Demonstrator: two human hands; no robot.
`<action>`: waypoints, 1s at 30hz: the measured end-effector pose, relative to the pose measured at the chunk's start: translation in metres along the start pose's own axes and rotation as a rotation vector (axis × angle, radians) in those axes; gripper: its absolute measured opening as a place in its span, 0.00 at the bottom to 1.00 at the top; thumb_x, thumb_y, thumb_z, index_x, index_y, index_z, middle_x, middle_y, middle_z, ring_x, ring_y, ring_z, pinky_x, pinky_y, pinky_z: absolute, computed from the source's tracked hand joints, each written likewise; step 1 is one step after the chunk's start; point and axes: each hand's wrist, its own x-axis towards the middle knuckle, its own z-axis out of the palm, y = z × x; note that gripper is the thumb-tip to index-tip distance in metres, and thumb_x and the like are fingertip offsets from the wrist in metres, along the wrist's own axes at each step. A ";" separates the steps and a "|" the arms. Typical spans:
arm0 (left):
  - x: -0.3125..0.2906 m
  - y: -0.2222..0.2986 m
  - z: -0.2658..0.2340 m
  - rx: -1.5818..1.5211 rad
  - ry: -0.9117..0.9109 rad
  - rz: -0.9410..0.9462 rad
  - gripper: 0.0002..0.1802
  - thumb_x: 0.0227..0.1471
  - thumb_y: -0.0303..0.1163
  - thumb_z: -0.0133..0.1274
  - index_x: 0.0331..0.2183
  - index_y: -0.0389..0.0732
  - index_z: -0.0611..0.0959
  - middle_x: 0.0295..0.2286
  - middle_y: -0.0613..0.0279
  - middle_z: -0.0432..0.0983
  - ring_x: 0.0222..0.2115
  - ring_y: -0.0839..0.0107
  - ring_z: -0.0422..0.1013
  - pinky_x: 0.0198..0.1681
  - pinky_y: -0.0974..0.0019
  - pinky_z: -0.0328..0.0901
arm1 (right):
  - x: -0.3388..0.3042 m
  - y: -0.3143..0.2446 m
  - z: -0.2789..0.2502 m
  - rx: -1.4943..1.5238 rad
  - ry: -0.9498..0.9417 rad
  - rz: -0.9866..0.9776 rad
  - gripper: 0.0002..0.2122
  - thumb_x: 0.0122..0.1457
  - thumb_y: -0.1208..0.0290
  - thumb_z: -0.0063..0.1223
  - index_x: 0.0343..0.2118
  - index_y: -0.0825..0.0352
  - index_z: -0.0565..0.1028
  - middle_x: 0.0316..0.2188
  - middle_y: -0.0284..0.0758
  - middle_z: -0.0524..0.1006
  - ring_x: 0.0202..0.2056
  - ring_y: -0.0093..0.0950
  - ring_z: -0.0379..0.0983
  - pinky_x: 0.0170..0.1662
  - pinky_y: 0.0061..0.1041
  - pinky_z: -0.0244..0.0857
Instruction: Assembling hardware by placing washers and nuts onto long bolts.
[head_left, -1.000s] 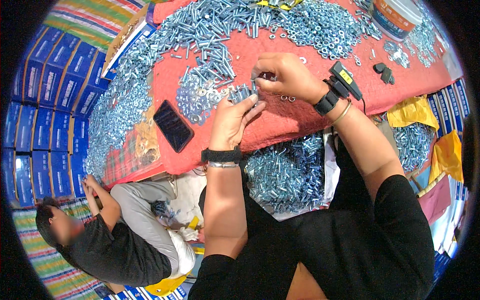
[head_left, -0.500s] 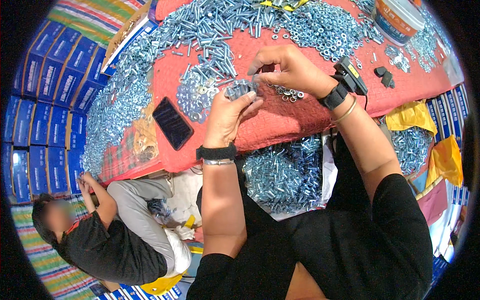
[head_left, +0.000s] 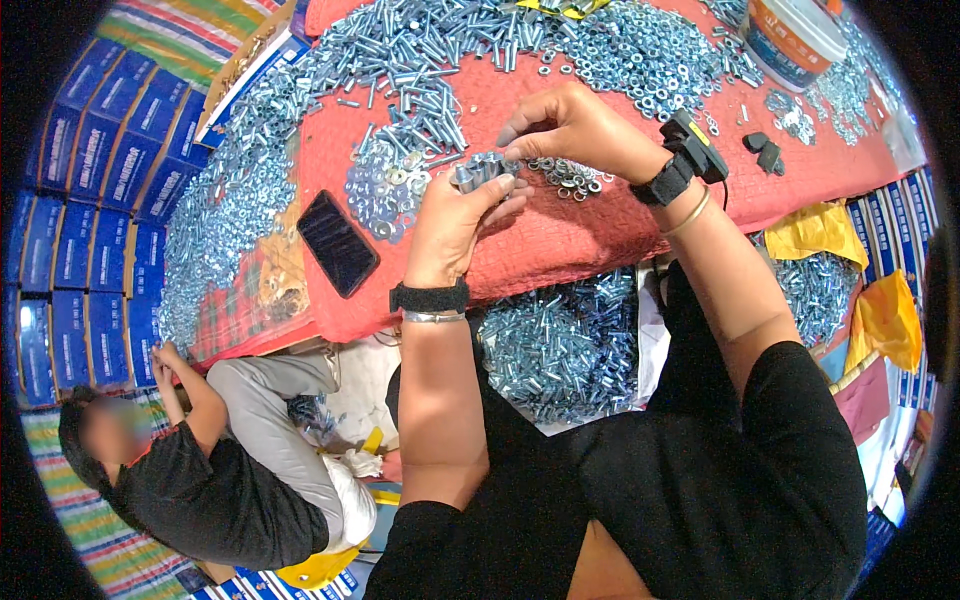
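My left hand point(head_left: 446, 228) is closed around a bundle of short silvery metal sleeves point(head_left: 482, 172), held upright just above the red cloth. Over the bundle's right side, my right hand point(head_left: 578, 128) has its thumb and fingers pinched together. Whatever lies between those fingertips is too small to make out. Under the right hand sits a small pile of spring washers point(head_left: 566, 178). Flat washers point(head_left: 385, 190) lie in a heap to the left of my left hand, with loose metal tubes point(head_left: 425, 110) scattered beyond them.
A black phone point(head_left: 338, 243) lies left of my left hand. Nuts point(head_left: 650, 60) are heaped at the back, near a white bucket point(head_left: 795, 45). Below the table edge is a container of metal sleeves point(head_left: 560, 350). Another person point(head_left: 215, 480) sits at lower left, beside stacked blue boxes point(head_left: 90, 250).
The right hand's fingertips have come slightly lower, onto the bundle's edge. The left hand keeps its hold. The whole view has shifted a little.
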 end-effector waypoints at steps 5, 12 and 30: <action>0.001 -0.001 -0.002 -0.022 0.037 0.013 0.12 0.50 0.20 0.52 0.39 0.29 0.74 0.33 0.54 0.75 0.34 0.62 0.76 0.37 0.68 0.75 | 0.000 -0.002 0.003 0.032 -0.001 0.047 0.09 0.53 0.72 0.58 0.36 0.71 0.79 0.28 0.32 0.79 0.30 0.17 0.73 0.35 0.19 0.68; 0.002 0.000 0.002 0.046 0.045 0.010 0.11 0.48 0.20 0.53 0.37 0.30 0.75 0.32 0.54 0.76 0.31 0.64 0.76 0.35 0.68 0.75 | -0.002 -0.002 -0.002 -0.122 -0.054 0.144 0.10 0.55 0.70 0.57 0.36 0.72 0.78 0.27 0.33 0.79 0.30 0.17 0.73 0.35 0.19 0.68; 0.005 0.001 0.002 -0.020 0.029 0.067 0.07 0.48 0.18 0.53 0.32 0.30 0.75 0.29 0.55 0.76 0.29 0.64 0.77 0.31 0.69 0.75 | -0.013 0.003 -0.002 -0.071 0.060 0.139 0.23 0.63 0.51 0.40 0.34 0.71 0.76 0.29 0.38 0.76 0.29 0.21 0.70 0.32 0.23 0.64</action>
